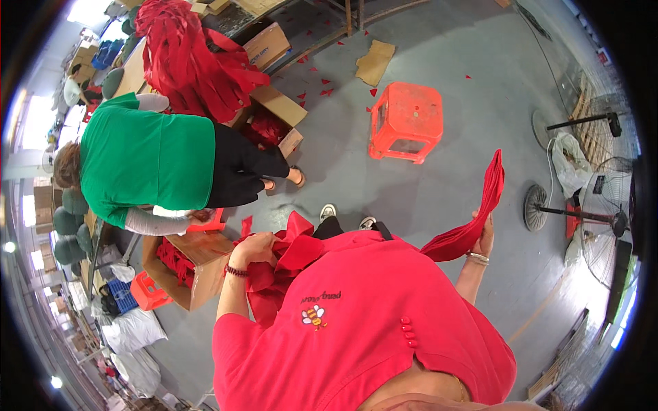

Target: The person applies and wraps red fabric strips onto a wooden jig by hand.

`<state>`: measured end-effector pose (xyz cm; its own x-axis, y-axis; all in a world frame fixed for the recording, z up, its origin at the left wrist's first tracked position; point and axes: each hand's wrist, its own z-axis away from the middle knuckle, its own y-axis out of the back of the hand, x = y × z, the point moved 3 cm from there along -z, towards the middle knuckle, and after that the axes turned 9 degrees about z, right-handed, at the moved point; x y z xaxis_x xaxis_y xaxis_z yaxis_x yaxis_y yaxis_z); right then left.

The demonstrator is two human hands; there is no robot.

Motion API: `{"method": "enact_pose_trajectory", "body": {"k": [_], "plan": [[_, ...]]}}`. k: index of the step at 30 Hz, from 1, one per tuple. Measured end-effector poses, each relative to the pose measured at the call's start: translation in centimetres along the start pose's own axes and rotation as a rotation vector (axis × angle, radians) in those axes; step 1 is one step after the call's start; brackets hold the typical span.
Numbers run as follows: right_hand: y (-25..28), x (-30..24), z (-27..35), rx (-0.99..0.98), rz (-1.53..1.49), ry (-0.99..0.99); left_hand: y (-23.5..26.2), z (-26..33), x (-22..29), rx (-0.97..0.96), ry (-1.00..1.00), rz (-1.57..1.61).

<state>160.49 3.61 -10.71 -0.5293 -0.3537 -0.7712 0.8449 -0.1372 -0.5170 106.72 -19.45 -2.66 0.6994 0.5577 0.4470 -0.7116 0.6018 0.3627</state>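
My left hand (258, 248), a beaded bracelet at its wrist, is closed on a loose, folded bunch of red fabric strips (299, 241) that hangs against my front. Out to the right, my right hand (486, 238) grips a neater stack of long red fabric strips (491, 188), which bends upward at its far end. Part of that stack passes behind my red shirt (384, 288). Left of my left hand stands an open carton (209, 264) with more red fabric inside.
A co-worker in a green shirt (154, 157) bends over a table at the left, beside a large heap of red strips (192, 65). Another carton (277, 106) holds red pieces. A red stool (415, 113) and flat cardboard (375, 63) lie ahead; standing fans (536, 207) are at right.
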Motion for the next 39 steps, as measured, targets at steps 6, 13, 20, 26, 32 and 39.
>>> {"method": "enact_pose_trajectory", "body": {"k": [6,13,20,26,32,39], "plan": [[-1.3,0.6,-1.9,-0.103,-0.007,-0.042,-3.0,2.0,-0.2,0.089,0.057,0.057],[-1.4,2.5,-4.7,-0.107,0.049,-0.141,-8.5,4.9,-0.1,0.176,0.056,0.155],[-5.2,4.4,-6.0,-0.227,-0.017,-0.222,-11.5,7.1,-0.5,0.257,0.111,0.254],[-4.4,4.3,-5.1,-0.089,0.027,-0.221,-11.5,6.6,-1.2,0.218,0.096,0.227],[0.1,3.0,-6.2,-0.058,0.307,-0.220,-10.8,4.8,-1.4,0.270,-0.072,0.117],[2.1,2.3,-6.5,-0.285,0.607,0.110,-10.7,4.6,-1.3,0.247,0.019,0.159]]}}
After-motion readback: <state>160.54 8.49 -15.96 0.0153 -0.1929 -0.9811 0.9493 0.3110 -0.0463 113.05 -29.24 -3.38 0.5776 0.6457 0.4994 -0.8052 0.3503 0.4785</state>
